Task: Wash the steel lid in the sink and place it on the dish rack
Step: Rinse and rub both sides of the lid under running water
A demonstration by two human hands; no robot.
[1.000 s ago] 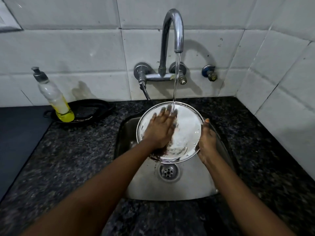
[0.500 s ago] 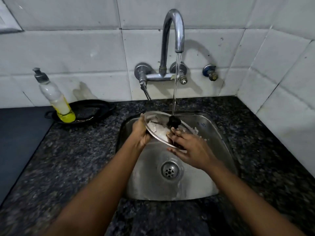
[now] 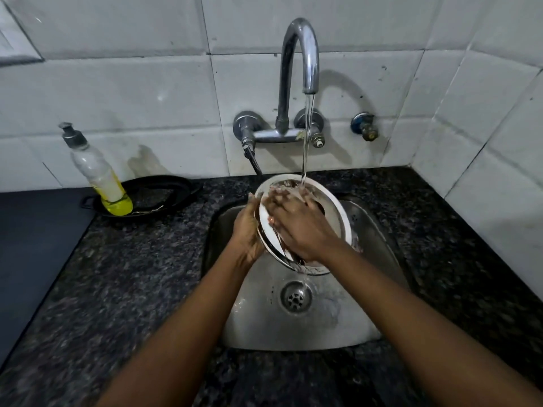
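The round steel lid (image 3: 335,212) is tilted up on edge over the steel sink (image 3: 379,230), under the running stream from the tap (image 3: 299,54). My left hand (image 3: 246,230) grips the lid's left rim from behind. My right hand (image 3: 296,221) lies flat on the lid's face with fingers spread, wet from the water that lands near the fingertips. The hand hides most of the lid's middle. No dish rack is in view.
A soap bottle (image 3: 100,177) with yellow liquid stands in a black pan (image 3: 158,195) at the back left of the dark granite counter (image 3: 117,283). A wall valve (image 3: 364,127) sits right of the tap. The drain (image 3: 296,296) is below the lid. White tiled walls close the back and right.
The lid has been tipped from nearly flat with its knob up to standing on edge, raised toward the stream. My right hand moved from the lid's near edge onto its face.
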